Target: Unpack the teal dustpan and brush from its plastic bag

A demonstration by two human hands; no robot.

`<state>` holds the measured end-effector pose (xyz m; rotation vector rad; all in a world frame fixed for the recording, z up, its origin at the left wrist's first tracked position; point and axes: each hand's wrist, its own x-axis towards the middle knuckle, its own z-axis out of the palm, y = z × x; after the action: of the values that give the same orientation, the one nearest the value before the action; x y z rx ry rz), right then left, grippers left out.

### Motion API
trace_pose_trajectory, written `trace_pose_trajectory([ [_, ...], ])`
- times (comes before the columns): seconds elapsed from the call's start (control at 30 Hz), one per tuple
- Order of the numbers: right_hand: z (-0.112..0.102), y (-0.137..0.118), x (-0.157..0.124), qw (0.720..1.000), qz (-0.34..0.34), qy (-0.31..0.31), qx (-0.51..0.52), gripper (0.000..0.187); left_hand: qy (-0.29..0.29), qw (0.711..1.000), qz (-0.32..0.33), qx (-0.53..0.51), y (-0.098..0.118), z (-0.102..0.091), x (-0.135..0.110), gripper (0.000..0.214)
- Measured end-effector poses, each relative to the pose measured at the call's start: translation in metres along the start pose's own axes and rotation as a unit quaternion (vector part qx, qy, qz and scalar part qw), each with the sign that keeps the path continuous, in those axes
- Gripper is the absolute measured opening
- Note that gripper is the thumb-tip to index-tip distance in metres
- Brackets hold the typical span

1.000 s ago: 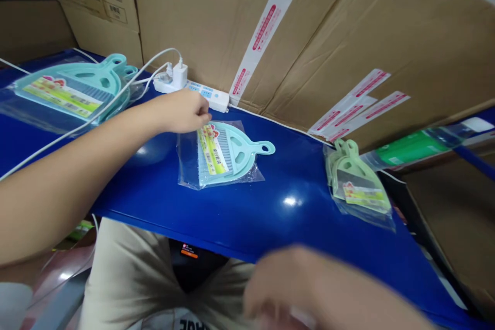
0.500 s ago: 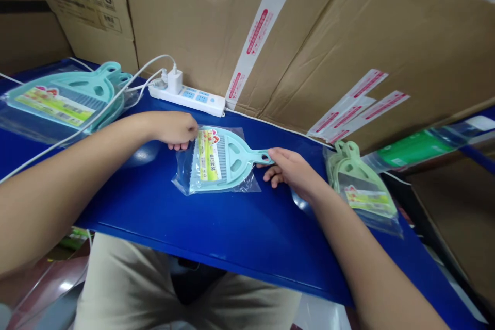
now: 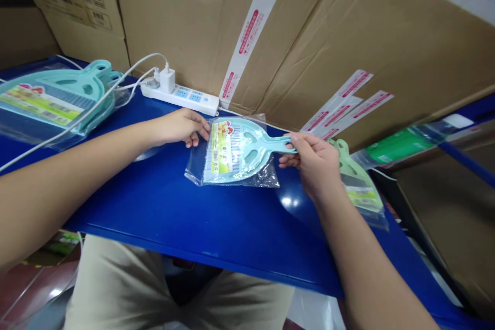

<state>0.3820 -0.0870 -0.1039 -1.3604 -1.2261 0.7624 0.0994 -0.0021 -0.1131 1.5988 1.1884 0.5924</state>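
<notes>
Bagged dustpan-and-brush set under two-handed handling. The aqua dustpan-and-brush set (image 3: 242, 149), its label (image 3: 221, 149) uppermost, is over the blue tabletop (image 3: 174, 216), nearer the wearer than the white power strip (image 3: 181, 95) and to its right; whether it rests fully or is slightly raised cannot be told. The right hand (image 3: 319, 162) is closed about the handle (image 3: 276, 144), thumb above and fingers below. The left hand (image 3: 183, 126), just in front of the power strip, has loosely bent, parted fingers and no evident grip; contact with the clear bag (image 3: 270, 178) cannot be confirmed. A stack of similar aqua sets (image 3: 58, 98) lies left of the power strip; pale green sets (image 3: 358, 180) lie well to its right. Progress, as judged: the bag encloses pan and brush, the handle projects, and the grasp is made; release is not yet done, and the set lies apart from both groups.
</notes>
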Motion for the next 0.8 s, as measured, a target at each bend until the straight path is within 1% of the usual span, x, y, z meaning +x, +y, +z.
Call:
trace_pose_trajectory([
  [0.1, -0.001, -0.007, -0.004, 0.999, -0.028, 0.027, -0.014, 0.038, -0.026, 0.999, 0.006, -0.044, -0.006, 0.005, 0.001, 0.009],
  [0.23, -0.002, -0.01, -0.006, 0.998, -0.048, 0.011, -0.037, 0.037, -0.044, 0.997, 0.033, -0.056, -0.009, 0.007, 0.001, 0.008],
  [0.3, -0.003, -0.009, -0.006, 0.998, -0.052, 0.006, -0.039, 0.037, -0.044, 0.997, 0.025, -0.063, -0.009, 0.008, 0.001, 0.01],
  [0.43, -0.004, -0.008, -0.005, 0.997, -0.061, 0.009, -0.041, 0.034, -0.026, 0.995, 0.003, -0.101, -0.005, 0.008, -0.001, 0.014],
  [0.57, -0.005, -0.007, -0.006, 0.998, -0.056, 0.011, -0.04, 0.033, -0.006, 0.991, -0.013, -0.129, 0.0, 0.01, -0.002, 0.011],
  [0.7, -0.005, -0.008, -0.006, 0.998, -0.052, 0.016, -0.039, 0.032, 0.032, 0.992, -0.027, -0.122, 0.003, 0.013, -0.002, 0.012],
  [0.8, -0.006, -0.007, -0.007, 0.997, -0.054, 0.009, -0.048, 0.031, 0.043, 0.993, -0.023, -0.108, 0.003, 0.014, -0.002, 0.015],
])
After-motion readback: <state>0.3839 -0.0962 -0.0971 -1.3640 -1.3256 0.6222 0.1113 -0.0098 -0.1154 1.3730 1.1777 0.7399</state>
